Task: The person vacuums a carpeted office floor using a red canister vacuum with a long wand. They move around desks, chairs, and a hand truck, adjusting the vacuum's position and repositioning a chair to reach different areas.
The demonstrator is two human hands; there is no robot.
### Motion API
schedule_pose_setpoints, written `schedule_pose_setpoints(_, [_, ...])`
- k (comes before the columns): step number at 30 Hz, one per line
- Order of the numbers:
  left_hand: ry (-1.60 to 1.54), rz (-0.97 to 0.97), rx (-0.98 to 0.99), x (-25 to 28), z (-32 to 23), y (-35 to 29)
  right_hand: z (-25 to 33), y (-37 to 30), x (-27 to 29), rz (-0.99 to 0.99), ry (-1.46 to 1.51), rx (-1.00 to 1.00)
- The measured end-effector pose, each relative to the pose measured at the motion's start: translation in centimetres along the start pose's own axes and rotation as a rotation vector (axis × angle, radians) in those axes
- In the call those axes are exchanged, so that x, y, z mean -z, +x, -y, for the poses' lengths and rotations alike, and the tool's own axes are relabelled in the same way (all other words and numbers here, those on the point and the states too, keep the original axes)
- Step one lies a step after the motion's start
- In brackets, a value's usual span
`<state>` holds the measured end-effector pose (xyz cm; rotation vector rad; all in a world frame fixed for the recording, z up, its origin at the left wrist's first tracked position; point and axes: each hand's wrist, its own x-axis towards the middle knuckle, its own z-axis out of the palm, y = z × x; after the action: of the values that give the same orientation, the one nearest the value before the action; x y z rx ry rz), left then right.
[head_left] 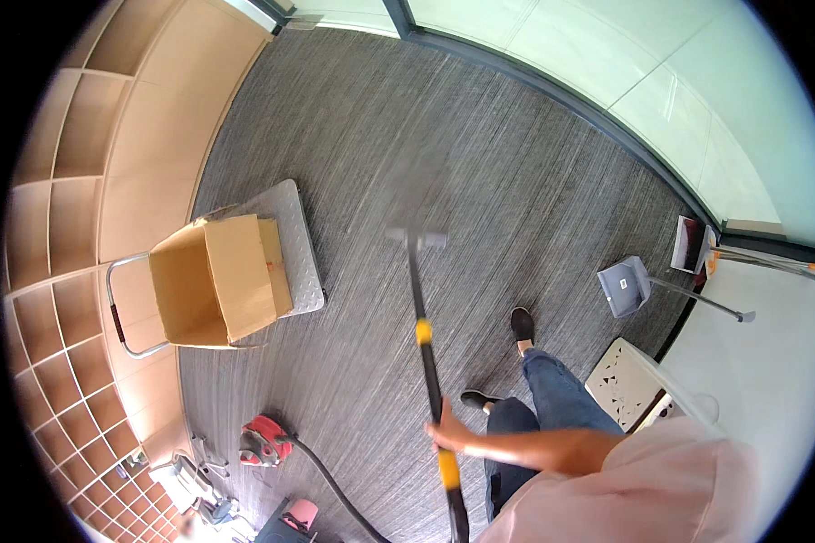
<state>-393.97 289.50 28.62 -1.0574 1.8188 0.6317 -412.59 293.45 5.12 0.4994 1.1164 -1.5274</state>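
My right hand (451,430), reaching in from the lower right, is closed around the wand of a vacuum cleaner (432,371). The wand is black with yellow collars and slants up and away from me. Its floor nozzle (417,239) rests on the dark carpet and looks smeared by motion. A black hose (330,484) runs from the lower edge to a red and grey vacuum body (264,441) on the floor at the lower left. My left hand is out of the picture.
A platform trolley (301,244) carrying an open cardboard box (244,276) stands at the left by wooden shelves (74,226). A grey dustpan (624,286) and a white perforated stool-like item (621,385) stand at the right. Glass panels (661,90) border the far side.
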Motion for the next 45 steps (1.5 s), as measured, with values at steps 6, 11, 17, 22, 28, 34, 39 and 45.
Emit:
schedule_pose_setpoints(6, [-0.084,-0.116,-0.446,2.3,-22.9,22.2,22.1,12.1,12.5,-0.381,0.04,0.303])
schedule_pose_setpoints(11, [-0.084,-0.164,-0.499,7.2,-27.6,29.7,27.3,20.3,14.6,-0.412,-0.384,0.278])
schedule_pose_setpoints(17, [-0.04,0.035,-0.126,-1.1,6.8,21.7,-5.2,18.8,-1.2,-0.368,-0.49,0.12])
schedule_pose_setpoints(22, [0.17,0.065,0.047,1.4,24.5,1.0,-26.5,3.2,-18.8,-0.022,-0.526,-0.091])
schedule_pose_setpoints(28, [0.22,0.115,-0.007,2.5,30.8,-1.3,-21.0,-5.3,-20.9,-0.038,-0.314,-0.152])
schedule_pose_setpoints(34, [0.288,0.105,-0.38,-0.5,11.7,6.4,-11.9,-4.1,0.4,-0.571,-0.047,0.032])
schedule_pose_setpoints(39, [0.39,0.089,-0.509,-3.8,4.0,9.1,-9.7,-3.4,10.2,-0.534,0.076,0.001])
schedule_pose_setpoints(45, [0.55,0.073,-0.264,-0.5,22.2,2.4,-18.1,-6.7,-2.3,0.311,0.031,-0.163])
